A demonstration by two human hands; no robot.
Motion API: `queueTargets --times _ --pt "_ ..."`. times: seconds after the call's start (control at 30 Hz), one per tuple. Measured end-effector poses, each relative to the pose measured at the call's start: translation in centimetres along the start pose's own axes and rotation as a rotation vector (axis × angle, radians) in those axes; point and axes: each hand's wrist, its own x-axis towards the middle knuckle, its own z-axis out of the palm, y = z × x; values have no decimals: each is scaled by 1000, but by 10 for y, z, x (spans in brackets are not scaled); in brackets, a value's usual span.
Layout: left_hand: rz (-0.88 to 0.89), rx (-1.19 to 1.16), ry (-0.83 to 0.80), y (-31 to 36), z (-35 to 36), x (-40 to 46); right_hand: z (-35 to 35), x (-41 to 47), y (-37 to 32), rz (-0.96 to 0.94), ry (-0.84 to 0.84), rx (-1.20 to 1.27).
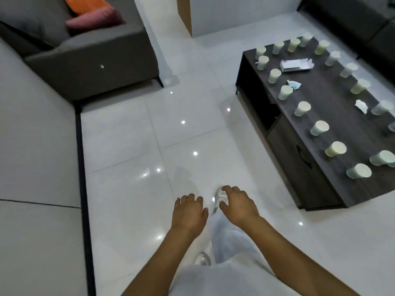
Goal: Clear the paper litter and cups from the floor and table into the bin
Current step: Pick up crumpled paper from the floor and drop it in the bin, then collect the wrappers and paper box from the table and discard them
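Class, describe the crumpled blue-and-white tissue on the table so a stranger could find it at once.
Start at the dark wood coffee table ringed with pale paper cups. Below the flat white tissue box lies the crumpled blue-and-white tissue. It alone shows blue; the other scrap is white.
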Motion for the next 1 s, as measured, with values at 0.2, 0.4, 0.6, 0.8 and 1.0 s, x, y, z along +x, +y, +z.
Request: queueTargets --times 0.2,0.4,0.6,0.8,1.0 --pt "-2 14 -27 21 -84 136 -97 133 4 9 29 -3" --pt "34 -3 -2 41 -180 260 -193 247 0 16 36 -58" --pt "72 -25 -9 40 -254 385 -257 368 -10 59 6 -25" --pt "147 25 -33 30 -340 518 -332 491 -30 144 56 62" --pt "248 113 -38 43 -415 626 -404 573 -32 216 92 130"
